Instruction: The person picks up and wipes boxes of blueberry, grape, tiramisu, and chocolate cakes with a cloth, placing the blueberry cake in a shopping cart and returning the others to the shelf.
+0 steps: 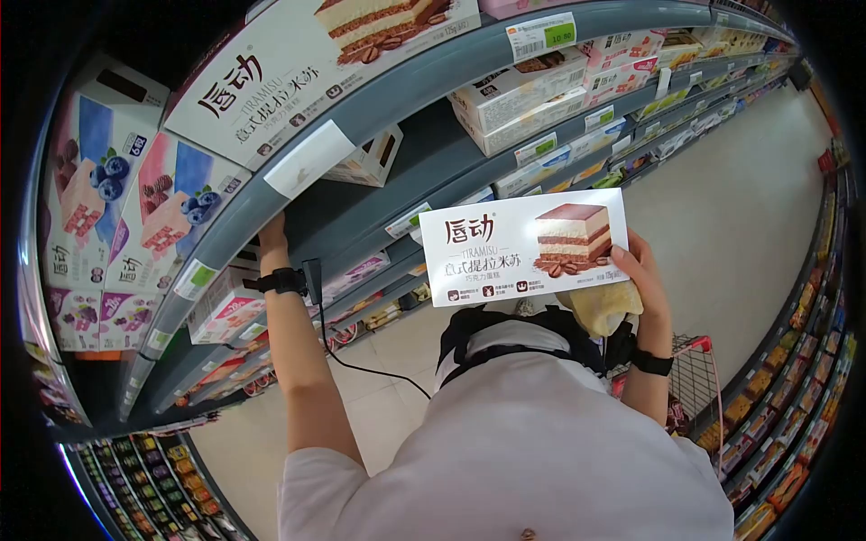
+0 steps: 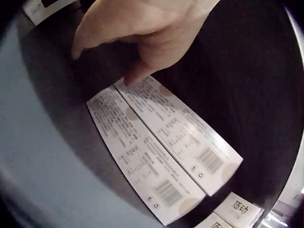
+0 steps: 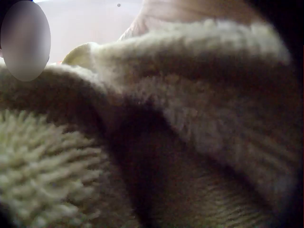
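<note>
My right hand (image 1: pixel 642 275) grips the right end of a white tiramisu cake box (image 1: pixel 487 239), its printed front facing up. Bunched under that hand is a fluffy pale-yellow cloth (image 1: pixel 603 307), which fills most of the right wrist view. My left hand (image 2: pixel 147 33) reaches into a shelf, its fingertips hidden by the shelf front in the head view. In the left wrist view its thumb and fingers are spread apart. Beneath it two white boxes (image 2: pixel 147 156) lie side by side, backs with barcodes up. The thumb tip overlaps the near end of one box.
A grey shelf edge (image 1: pixel 397 77) with price tags curves over the left arm. Blueberry cake boxes (image 1: pixel 171 212) stand at the left, more white boxes (image 1: pixel 519 90) further along. A cable (image 1: pixel 370 370) hangs from the left wrist. A wire cart (image 1: pixel 693 379) stands at the right.
</note>
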Tool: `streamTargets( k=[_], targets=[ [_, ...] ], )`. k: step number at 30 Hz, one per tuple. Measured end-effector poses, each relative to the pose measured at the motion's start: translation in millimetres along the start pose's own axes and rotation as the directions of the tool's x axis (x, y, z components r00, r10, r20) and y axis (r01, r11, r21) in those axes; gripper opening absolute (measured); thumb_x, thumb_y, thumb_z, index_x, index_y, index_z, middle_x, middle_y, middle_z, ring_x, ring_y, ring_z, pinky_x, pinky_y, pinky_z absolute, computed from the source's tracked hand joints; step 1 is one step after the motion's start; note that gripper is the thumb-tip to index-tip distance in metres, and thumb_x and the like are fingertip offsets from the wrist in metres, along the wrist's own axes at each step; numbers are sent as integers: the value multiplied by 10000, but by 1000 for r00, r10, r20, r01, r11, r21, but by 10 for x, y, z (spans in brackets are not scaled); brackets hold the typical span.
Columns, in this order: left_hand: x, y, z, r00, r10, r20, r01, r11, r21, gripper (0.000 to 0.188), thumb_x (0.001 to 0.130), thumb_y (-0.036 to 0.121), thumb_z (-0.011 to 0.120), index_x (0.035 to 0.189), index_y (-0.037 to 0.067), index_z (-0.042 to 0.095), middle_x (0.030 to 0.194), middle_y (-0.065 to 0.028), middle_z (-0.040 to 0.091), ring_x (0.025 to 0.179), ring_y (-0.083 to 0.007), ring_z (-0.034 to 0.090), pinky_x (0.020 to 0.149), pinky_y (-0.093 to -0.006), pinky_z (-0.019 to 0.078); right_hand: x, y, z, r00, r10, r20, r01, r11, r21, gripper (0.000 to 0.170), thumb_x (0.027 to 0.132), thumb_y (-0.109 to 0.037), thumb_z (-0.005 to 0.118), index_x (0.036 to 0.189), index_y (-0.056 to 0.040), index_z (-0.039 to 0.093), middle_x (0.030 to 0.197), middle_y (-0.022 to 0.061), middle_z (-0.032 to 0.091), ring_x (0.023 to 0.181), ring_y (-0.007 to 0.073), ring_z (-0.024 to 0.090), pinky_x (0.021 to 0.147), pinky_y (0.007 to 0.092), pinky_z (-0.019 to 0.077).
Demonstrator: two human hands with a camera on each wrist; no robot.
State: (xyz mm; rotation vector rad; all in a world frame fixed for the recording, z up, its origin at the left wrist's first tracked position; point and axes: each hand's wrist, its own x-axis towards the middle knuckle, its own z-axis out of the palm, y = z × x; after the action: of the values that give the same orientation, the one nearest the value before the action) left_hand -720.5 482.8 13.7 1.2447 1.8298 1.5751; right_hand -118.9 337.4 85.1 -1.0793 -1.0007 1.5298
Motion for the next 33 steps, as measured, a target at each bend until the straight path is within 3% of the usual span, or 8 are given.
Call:
streamTargets(
  k=[3, 4, 7, 8, 12, 25, 30, 33],
  targets=[
    [185, -536, -285, 968, 226, 110, -251, 903, 348, 533, 846, 181, 649, 1311, 17, 446, 1302, -107, 481, 1178, -228, 446, 992, -329, 344, -22, 17, 91, 1000, -12, -28, 12, 1000, -26, 514, 808, -272, 655, 1183, 46, 505, 982, 79, 618, 857, 109, 587, 751, 237, 463],
    [27, -151, -170, 983, 143, 115, -184, 793, 581, 497, 864, 182, 629, 1299, 14, 457, 1282, -106, 497, 1145, -219, 464, 988, -326, 352, -24, 27, 122, 999, -13, -35, 12, 1000, -26, 514, 808, -272, 655, 1183, 46, 505, 982, 79, 618, 857, 109, 587, 751, 237, 463],
    [555, -1146, -380, 920, 271, 282, -391, 671, 630, 464, 870, 187, 621, 1272, 4, 480, 1262, -118, 512, 1130, -224, 473, 985, -329, 356, -24, 67, 232, 999, -8, -41, 8, 1000, -8, 516, 807, -270, 656, 1187, 46, 505, 986, 78, 617, 866, 111, 588, 755, 235, 463],
    [792, -1616, -426, 919, 326, 221, -391, 822, 415, 442, 870, 176, 620, 1253, -6, 492, 1256, -115, 519, 1117, -219, 482, 969, -335, 370, -26, 80, 270, 997, -14, -71, 13, 1000, -8, 515, 809, -267, 656, 1187, 47, 505, 988, 78, 617, 870, 111, 588, 759, 237, 463],
    [277, -723, -255, 905, 306, 294, -421, 553, 719, 431, 853, 184, 650, 1224, 3, 524, 1237, -115, 533, 1101, -204, 492, 944, -333, 390, -63, 128, 334, 986, -4, -167, 0, 1000, -26, 507, 817, -259, 655, 1190, 49, 503, 993, 79, 615, 870, 112, 588, 764, 244, 465],
    [320, -627, -72, 920, 267, 287, -363, 854, 372, 484, 776, 249, 734, 1183, 36, 583, 1198, -99, 568, 1113, -207, 492, 962, -323, 369, 34, 293, 252, 932, 215, -292, -298, 912, -281, 420, 810, -264, 684, 1052, 53, 552, 831, 97, 632, 689, 107, 587, 606, 224, 451],
    [-498, 738, 319, 966, -198, 165, 132, 931, 340, 887, 676, 428, 777, 1360, 28, 378, 1314, -157, 454, 1193, -258, 424, 1016, -343, 299, 82, 314, 194, 941, 258, -219, -302, 931, -203, 474, 808, -300, 684, 1075, 67, 547, 851, 100, 629, 705, 111, 592, 617, 227, 461],
    [-785, 589, 408, 923, 359, -141, -329, 923, 200, 566, 752, 242, 758, 1185, -16, 500, 1072, -134, 541, 981, -211, 519, 884, -329, 409, 121, 322, 125, 944, 274, -182, -307, 933, -189, 488, 810, -309, 682, 1081, 73, 544, 868, 101, 629, 721, 113, 598, 626, 230, 470]
  ],
)
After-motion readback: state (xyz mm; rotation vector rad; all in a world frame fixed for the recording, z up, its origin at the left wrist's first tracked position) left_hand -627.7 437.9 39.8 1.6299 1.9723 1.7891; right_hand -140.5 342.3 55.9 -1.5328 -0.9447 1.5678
